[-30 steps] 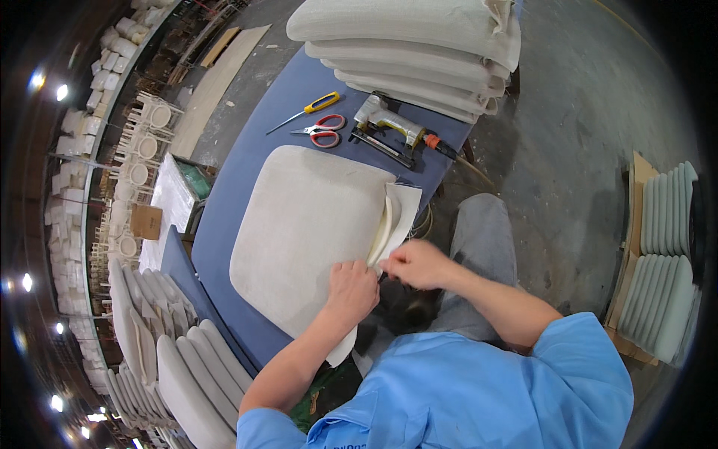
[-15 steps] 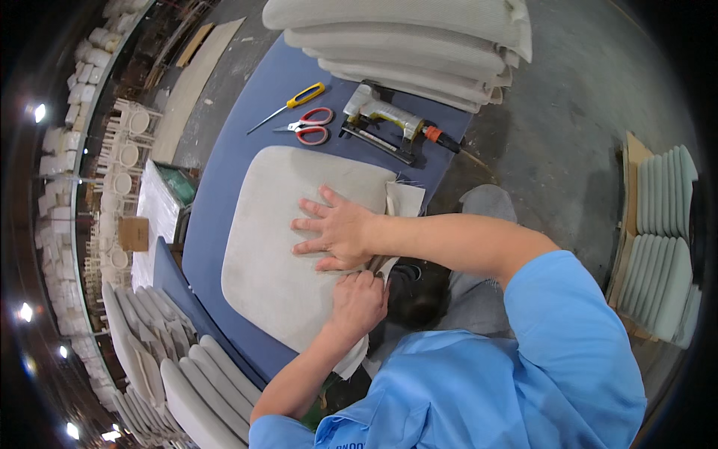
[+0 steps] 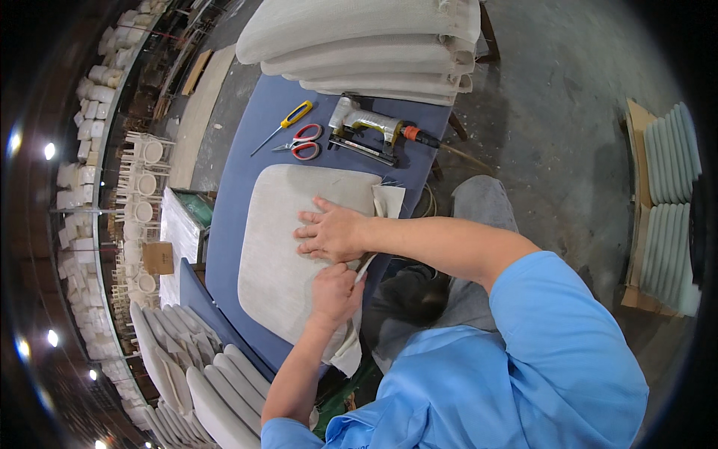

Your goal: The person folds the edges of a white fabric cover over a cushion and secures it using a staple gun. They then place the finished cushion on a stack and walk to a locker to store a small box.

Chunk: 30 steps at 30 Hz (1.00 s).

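Observation:
A light beige fabric-covered seat pad [image 3: 273, 217] lies on a blue padded table [image 3: 224, 224]. My right hand [image 3: 336, 230] presses flat on it near the edge closest to me, fingers stretched out. Just beside it, my left hand [image 3: 336, 294] is closed at the pad's near edge, gripping the loose fabric edge [image 3: 362, 268]. Its fingertips are partly hidden. More loose fabric [image 3: 346, 353] hangs off the near corner, and a frayed flap [image 3: 389, 200] sticks out at the right corner.
Beyond the pad lie a yellow-handled screwdriver [image 3: 283, 126], red-handled scissors [image 3: 303, 142] and a staple gun [image 3: 366, 129] with an air hose [image 3: 460, 156]. Stacked covered pads [image 3: 366, 37] stand at the far end. More pads [image 3: 224, 393] sit at lower left, others [image 3: 669, 209] at far right.
The whole view has shifted slightly, with the table appearing lower. My right hand's fingers are a little closer together. My left hand still grips the fabric at the edge.

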Motion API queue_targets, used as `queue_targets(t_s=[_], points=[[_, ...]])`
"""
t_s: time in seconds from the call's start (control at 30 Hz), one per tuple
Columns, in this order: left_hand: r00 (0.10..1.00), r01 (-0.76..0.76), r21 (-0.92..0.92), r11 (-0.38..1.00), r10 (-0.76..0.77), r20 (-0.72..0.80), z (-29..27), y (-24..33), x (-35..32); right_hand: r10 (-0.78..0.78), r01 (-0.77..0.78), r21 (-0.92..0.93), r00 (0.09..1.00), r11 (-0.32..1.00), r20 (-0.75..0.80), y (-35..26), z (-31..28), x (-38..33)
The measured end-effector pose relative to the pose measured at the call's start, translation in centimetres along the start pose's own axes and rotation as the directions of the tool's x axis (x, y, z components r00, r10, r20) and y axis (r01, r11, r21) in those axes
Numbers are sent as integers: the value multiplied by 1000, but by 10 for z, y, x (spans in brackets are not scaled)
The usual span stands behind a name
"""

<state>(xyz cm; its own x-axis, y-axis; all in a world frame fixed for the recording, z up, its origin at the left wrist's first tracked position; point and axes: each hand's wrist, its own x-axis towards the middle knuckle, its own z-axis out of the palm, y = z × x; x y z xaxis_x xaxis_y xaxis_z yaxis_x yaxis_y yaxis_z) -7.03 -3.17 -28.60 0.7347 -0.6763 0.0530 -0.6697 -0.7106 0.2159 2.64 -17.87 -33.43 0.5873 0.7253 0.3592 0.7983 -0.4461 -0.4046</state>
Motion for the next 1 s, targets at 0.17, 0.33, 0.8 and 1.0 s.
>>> queue_targets(t_s=[0.17,0.33,0.8,1.0], points=[[998,68,-240,968,-70,1,11,-7,9,235,-111,537,958,836,-167,13,-18,-12],[978,178,-308,934,-203,-51,9,-17,-12,646,-3,936,724,352,-241,-35,-64,-67],[959,110,-226,968,-163,-231,27,-16,-9,559,-503,674,814,541,159,-42,-6,-108],[958,146,-219,965,-193,-211,22,-20,-6,649,-500,636,761,588,-3,-24,-57,-109]])
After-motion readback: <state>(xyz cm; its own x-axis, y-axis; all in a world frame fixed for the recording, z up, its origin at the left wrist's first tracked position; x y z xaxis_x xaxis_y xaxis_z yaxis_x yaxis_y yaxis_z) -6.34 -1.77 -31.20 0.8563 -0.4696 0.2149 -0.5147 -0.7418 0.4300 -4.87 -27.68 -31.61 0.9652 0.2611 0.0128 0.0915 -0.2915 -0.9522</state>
